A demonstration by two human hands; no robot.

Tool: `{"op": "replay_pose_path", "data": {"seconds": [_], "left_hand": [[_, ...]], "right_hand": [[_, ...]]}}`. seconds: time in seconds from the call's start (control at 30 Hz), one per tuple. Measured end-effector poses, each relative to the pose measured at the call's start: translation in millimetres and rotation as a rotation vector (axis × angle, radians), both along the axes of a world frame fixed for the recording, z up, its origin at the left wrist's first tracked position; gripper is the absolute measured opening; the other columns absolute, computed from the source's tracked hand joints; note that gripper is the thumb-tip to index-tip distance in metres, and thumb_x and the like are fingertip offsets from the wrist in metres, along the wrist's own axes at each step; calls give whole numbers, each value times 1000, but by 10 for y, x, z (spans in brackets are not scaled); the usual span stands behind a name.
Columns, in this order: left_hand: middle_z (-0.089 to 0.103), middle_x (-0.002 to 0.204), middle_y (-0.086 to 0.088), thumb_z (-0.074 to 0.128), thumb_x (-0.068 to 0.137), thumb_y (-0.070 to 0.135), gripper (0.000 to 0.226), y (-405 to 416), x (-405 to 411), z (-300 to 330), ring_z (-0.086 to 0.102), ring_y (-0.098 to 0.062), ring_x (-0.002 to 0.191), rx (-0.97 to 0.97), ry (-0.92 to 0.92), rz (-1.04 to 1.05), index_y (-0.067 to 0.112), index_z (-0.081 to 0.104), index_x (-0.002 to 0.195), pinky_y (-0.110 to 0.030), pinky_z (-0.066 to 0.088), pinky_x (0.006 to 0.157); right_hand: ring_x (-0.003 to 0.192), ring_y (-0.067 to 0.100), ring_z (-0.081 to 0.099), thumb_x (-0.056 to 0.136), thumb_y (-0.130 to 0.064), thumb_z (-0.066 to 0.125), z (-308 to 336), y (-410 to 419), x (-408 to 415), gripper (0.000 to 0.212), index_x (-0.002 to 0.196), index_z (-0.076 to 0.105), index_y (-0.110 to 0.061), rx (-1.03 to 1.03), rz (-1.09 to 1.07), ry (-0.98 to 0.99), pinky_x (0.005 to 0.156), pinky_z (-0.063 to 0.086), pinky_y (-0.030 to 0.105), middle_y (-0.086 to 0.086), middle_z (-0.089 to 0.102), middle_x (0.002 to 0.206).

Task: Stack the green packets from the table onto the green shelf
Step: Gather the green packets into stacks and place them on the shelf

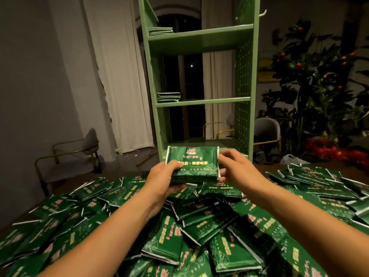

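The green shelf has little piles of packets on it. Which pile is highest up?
The pile on the top board, at its left end. The other pile sits one board lower.

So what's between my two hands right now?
In the head view, a small stack of packets lies between them: the left hand grips its left edge, the right hand its right edge.

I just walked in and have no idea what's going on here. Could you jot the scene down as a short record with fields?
activity: stacking green packets onto a shelf
held bundle: small stack of packets, gripped at both ends above the pile
left hand: grips the bundle's left end
right hand: grips the bundle's right end
pile: loose packets covering the table
shelf: green, standing behind the pile
upper stack: at the left of one shelf board
lower stack: at the left, one board lower
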State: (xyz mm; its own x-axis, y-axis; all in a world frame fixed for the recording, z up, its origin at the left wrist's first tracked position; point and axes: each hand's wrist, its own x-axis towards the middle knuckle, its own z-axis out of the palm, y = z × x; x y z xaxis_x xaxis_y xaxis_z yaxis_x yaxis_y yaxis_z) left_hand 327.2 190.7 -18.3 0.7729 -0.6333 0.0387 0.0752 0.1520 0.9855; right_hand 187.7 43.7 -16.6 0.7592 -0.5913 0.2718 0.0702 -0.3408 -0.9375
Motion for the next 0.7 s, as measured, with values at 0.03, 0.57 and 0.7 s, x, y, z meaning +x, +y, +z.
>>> {"op": "replay_pose_path", "data": {"seconds": [0.03,0.57,0.7], "left_hand": [[64,85,-12,62,94,13,9,14,49,38,62,-23,78,-3,36,9,5,62,89,-32,53,58],[72,94,-17,67,94,17,23,-316,546,413,69,-23,78,-11,211,-118,-1,65,108,-27,58,55],[70,104,-25,50,104,29,26,-381,670,338,72,-31,74,76,84,23,5,51,114,-41,63,68]], "right_hand": [[112,22,58,100,-22,55,12,-43,-41,32,130,49,-16,-346,-100,3,101,50,47,8,53,130],[95,25,63,79,-17,72,203,-328,408,39,116,63,-8,-1606,-141,-119,70,57,34,6,66,112],[79,24,59,72,-23,75,212,-420,691,39,107,65,-9,-1608,-296,11,48,48,32,4,63,95]]}}
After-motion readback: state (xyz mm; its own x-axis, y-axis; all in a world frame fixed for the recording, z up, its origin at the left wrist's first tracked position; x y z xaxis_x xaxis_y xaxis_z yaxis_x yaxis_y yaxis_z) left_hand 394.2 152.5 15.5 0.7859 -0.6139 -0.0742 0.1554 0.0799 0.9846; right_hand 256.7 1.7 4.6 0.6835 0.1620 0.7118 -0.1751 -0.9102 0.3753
